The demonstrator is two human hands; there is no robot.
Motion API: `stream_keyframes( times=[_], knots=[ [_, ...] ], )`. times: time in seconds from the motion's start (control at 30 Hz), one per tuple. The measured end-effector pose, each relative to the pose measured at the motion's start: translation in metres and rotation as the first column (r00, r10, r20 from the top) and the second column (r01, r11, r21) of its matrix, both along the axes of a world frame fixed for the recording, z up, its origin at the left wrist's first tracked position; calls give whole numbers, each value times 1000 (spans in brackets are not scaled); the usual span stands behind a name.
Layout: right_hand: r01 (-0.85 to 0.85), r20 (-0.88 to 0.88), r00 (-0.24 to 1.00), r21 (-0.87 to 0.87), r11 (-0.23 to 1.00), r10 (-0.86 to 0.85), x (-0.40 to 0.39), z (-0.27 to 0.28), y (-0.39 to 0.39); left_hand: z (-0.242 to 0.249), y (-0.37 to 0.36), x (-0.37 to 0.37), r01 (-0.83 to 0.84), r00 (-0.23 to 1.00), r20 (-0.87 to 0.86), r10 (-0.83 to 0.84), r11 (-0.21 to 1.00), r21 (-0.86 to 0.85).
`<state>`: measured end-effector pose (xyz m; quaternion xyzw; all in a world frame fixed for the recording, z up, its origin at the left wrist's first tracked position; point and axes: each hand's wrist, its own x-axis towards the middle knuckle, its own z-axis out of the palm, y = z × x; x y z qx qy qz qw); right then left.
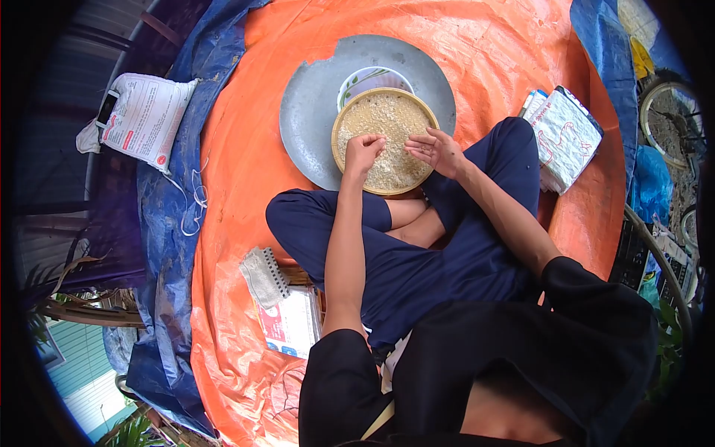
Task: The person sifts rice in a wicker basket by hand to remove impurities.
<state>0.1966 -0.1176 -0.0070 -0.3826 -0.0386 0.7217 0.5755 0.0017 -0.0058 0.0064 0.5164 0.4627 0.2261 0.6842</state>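
Observation:
A round sieve or shallow basket with a tan rim [334, 141] holds a layer of pale, coarse grain or meal [387, 119]. It partly covers a white bowl with a leaf pattern [376, 77], and both are over a wide grey tray [305, 112] with a broken-looking edge. My left hand [363, 154] is over the left part of the grain, its fingers curled together; whatever they pinch is too small to name. Over the right side of the grain, my right hand [439, 153] is open, fingers stretched out toward the left hand.
Orange tarpaulin [238, 149] lies under my crossed legs, bordered by blue tarpaulin [160, 246]. A white printed sack [149, 115] lies at left, a folded printed bag [562, 138] at right. Beside my left knee are a spiral notebook [264, 277] and printed papers [294, 320].

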Motion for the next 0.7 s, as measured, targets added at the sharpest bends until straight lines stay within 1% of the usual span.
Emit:
stream_keyframes(
  times=[0.3, 0.7],
  knots=[
    [-21, 6, 1000, 14, 1000, 21, 1, -2, 0, -5, 2, -1, -4, 1000, 9, 4, 1000, 13],
    [-36, 18, 999, 8, 999, 36, -1, -4, 0, -17, 2, -1, 41, 997, -65, -36, 996, 78]
  ],
)
